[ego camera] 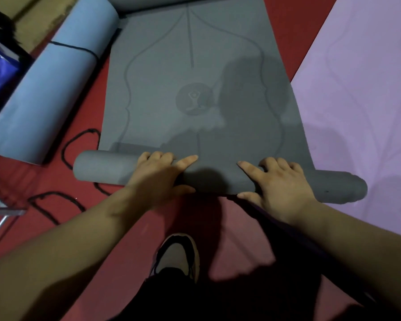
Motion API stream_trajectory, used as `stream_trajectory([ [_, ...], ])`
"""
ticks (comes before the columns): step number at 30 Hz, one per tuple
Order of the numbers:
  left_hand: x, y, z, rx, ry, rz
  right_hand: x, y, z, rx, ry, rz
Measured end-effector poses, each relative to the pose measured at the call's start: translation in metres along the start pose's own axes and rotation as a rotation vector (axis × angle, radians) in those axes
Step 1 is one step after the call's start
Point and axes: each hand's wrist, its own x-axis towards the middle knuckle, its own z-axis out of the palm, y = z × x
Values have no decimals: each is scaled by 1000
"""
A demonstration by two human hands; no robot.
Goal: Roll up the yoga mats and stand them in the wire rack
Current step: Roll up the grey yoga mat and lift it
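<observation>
Rolling the grey yoga mat (195, 66) is the step in hand: its near end is already wound into a thick roll lying across the red floor (287, 24), while most of its length lies flat ahead. The left hand (158, 174) and the right hand (280, 181) both rest on top of the roll, near its middle and a little apart from each other. On each hand the fingers (162, 156) curl over the top of the roll, the index finger points inward along it, and the thumb presses on the near side, so both hands hold the roll. Both forearms reach forward and down to it. The roll looks slightly skewed, its left end sticking out past the flat edge, so I judge the next move needs an even push forward with both hands, keeping the layers tight and the edges in line. A blue mat (56, 77), already rolled and bound by a black strap (79, 46), lies at the left; a lilac mat (368, 89) lies flat at the right. The wire rack is not in view.
</observation>
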Motion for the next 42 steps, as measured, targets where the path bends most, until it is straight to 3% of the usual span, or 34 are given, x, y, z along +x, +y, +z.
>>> stream_trajectory([
  [13,-71,33,-34,-143,-95,174,-77,0,-47,154,-329,-142],
  [20,-90,66,-13,-197,-360,201,-100,15,-26,393,-553,-189],
  [25,-92,76,7,-132,-391,225,-125,5,14,242,-478,-138],
  [30,-95,73,9,-122,-362,231,-127,3,9,233,-451,-118],
  [36,-111,80,24,-98,-154,215,-138,-3,17,205,-431,-97],
  [42,-97,77,11,-138,-305,186,-156,-13,29,95,-107,-146],
])
